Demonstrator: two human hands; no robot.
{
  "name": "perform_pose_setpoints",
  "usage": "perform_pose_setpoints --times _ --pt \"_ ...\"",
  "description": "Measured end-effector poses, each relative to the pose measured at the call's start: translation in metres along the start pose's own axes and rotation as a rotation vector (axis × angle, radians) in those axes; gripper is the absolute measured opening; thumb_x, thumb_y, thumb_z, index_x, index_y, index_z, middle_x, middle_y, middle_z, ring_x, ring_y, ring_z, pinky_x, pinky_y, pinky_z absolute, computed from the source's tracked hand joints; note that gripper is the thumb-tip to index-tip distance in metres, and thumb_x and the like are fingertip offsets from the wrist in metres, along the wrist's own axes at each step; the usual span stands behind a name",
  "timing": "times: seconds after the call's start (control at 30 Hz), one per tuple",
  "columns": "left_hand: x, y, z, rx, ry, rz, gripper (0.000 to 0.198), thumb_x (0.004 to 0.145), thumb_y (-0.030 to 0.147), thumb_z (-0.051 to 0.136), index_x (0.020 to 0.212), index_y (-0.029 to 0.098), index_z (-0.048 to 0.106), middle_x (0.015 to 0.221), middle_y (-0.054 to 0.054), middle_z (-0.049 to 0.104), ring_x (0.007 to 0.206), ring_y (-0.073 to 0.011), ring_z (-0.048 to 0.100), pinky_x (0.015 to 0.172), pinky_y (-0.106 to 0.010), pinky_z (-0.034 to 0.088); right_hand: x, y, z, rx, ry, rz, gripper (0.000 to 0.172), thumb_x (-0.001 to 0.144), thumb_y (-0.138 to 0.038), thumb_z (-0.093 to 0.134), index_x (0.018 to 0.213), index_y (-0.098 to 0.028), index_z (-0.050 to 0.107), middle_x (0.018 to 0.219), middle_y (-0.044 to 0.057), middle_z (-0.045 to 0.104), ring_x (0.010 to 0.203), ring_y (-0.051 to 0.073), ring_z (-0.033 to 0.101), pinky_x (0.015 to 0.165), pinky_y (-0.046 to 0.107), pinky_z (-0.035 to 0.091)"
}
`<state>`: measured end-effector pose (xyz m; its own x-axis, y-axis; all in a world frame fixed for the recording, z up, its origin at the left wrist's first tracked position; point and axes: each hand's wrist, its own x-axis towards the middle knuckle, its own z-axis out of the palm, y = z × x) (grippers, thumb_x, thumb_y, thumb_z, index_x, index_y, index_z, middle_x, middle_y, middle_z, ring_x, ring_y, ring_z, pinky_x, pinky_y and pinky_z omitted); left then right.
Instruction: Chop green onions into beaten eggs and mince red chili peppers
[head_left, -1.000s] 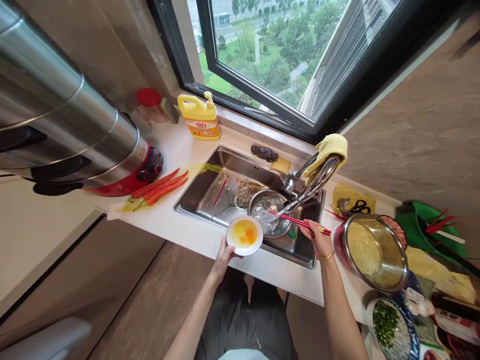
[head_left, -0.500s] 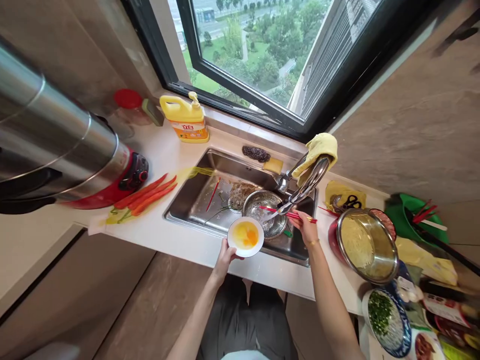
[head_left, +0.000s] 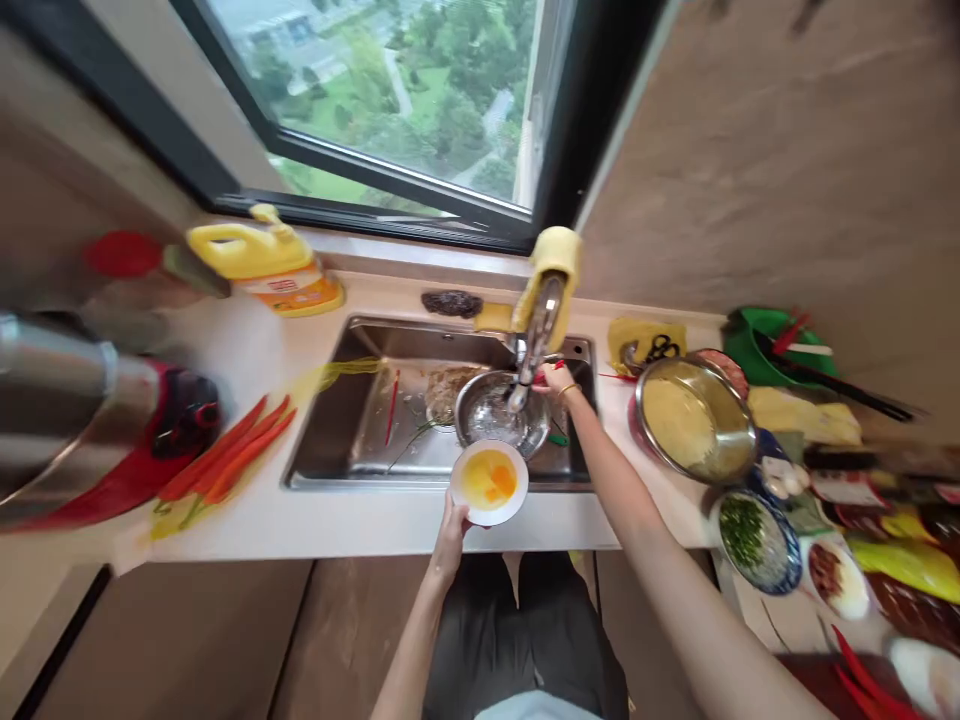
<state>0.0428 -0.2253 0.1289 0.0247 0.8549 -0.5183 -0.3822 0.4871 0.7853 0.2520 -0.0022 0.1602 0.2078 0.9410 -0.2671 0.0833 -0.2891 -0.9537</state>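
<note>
My left hand [head_left: 452, 530] grips the rim of a white bowl [head_left: 517, 503], fingers beneath it. Raw egg [head_left: 489, 478] with orange yolks lies in the bowl, which is above the sink's front edge. Behind the tap [head_left: 537, 335], my right hand [head_left: 556, 378] is closed around red chopsticks [head_left: 541, 377]; the tap hides part of them. Under the spout a metal basin [head_left: 469, 408] stands in the steel sink [head_left: 322, 440]. A yellow cloth [head_left: 559, 250] drapes over the tap.
Left of the sink lie red peppers [head_left: 232, 450], near a yellow detergent jug [head_left: 270, 265]. A metal pot [head_left: 739, 430] and a bowl of chopped greens [head_left: 742, 532] stand to the right. A red stick [head_left: 392, 408] lies in the sink. The window [head_left: 405, 180] is open.
The view has turned to the right. My right hand, with the chopsticks, has moved from beside the basin to behind the tap. The bowl stays in my left hand.
</note>
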Motion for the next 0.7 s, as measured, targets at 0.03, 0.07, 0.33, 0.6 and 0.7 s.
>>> perform_pose_setpoints --times 0.03,0.07,0.33,0.6,0.7 --pt "0.000 -0.002 0.003 0.015 -0.011 0.000 0.056 0.072 0.035 0.051 0.125 0.020 0.037 0.108 -0.006 0.054 0.087 -0.0189 0.056 0.064 -0.030 0.053 -0.013 0.006 -0.010 -0.014 0.004 -0.003 0.024 0.082 -0.035 0.054 0.074 -0.015 0.063 0.069 -0.001 0.064 0.066 0.010 0.056 0.063 0.023 0.046" --pt "0.000 -0.004 0.006 0.028 -0.021 -0.001 0.056 0.072 0.035 0.052 0.125 0.020 0.039 0.107 -0.006 0.055 0.087 -0.0193 0.056 0.064 -0.030 0.053 -0.029 0.014 -0.022 -0.027 0.013 -0.005 0.023 0.079 -0.035 0.058 0.066 -0.016 0.063 0.063 -0.002 0.063 0.066 0.010 0.055 0.063 0.022 0.045" --pt "0.007 -0.011 0.067 0.124 -0.109 -0.117 0.055 0.069 0.043 0.057 0.118 0.019 0.050 0.111 -0.005 0.060 0.107 -0.0271 0.053 0.078 -0.036 0.053 -0.213 0.096 -0.154 0.172 0.247 0.024 0.034 0.071 -0.051 0.061 0.061 -0.018 0.060 0.061 -0.003 0.059 0.064 0.013 0.058 0.070 0.027 0.050" --pt "-0.036 -0.052 0.192 0.302 -0.349 -0.070 0.055 0.075 0.043 0.052 0.127 0.027 0.043 0.130 -0.002 0.049 0.123 -0.0246 0.042 0.091 -0.034 0.047 -0.378 0.146 -0.337 0.626 0.905 -0.055 0.027 0.073 -0.042 0.065 0.090 -0.022 0.064 0.102 0.004 0.066 0.092 0.019 0.064 0.085 0.038 0.052" --pt "-0.054 -0.080 0.242 0.361 -0.452 -0.054 0.056 0.077 0.040 0.052 0.130 0.027 0.039 0.132 -0.005 0.046 0.121 -0.0257 0.043 0.087 -0.035 0.049 -0.388 0.167 -0.382 0.613 0.986 -0.084 0.028 0.074 -0.043 0.064 0.094 -0.023 0.061 0.105 0.004 0.064 0.091 0.018 0.064 0.083 0.038 0.053"
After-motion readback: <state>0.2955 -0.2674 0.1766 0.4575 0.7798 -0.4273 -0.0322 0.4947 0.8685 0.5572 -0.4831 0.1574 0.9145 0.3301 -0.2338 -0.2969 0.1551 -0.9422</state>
